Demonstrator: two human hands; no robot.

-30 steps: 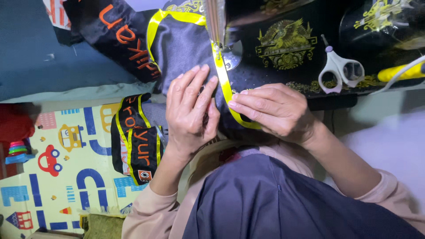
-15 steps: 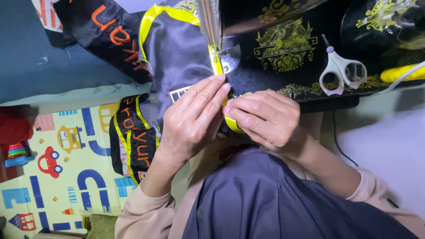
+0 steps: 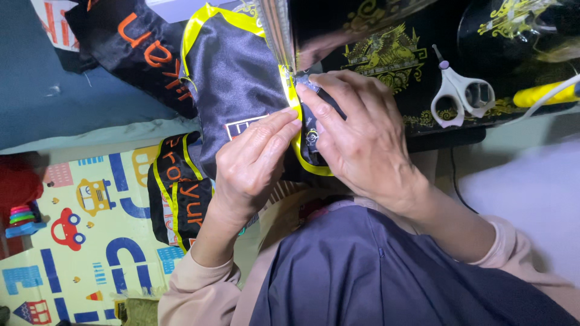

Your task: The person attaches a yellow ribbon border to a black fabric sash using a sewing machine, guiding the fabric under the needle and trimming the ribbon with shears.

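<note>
Left hand (image 3: 257,166), right hand (image 3: 362,139) fingers pressed flat on dark satin fabric with yellow trim (image 3: 235,78); trim runs toward black sewing machine (image 3: 386,54); white scissors (image 3: 459,96) apart, right.

two hands (image 3: 257,166) (image 3: 362,139), one scissors (image 3: 459,96)

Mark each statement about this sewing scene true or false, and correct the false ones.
1. Both hands rest on the dark satin fabric. True.
2. The fabric has red trim. False: the yellow trim edges it.
3. The white-handled scissors lie on the black sewing machine. True.
4. The left hand holds the scissors. False: it presses the fabric, and the scissors lie untouched.
5. The right hand is beside the needle area. True.
</note>
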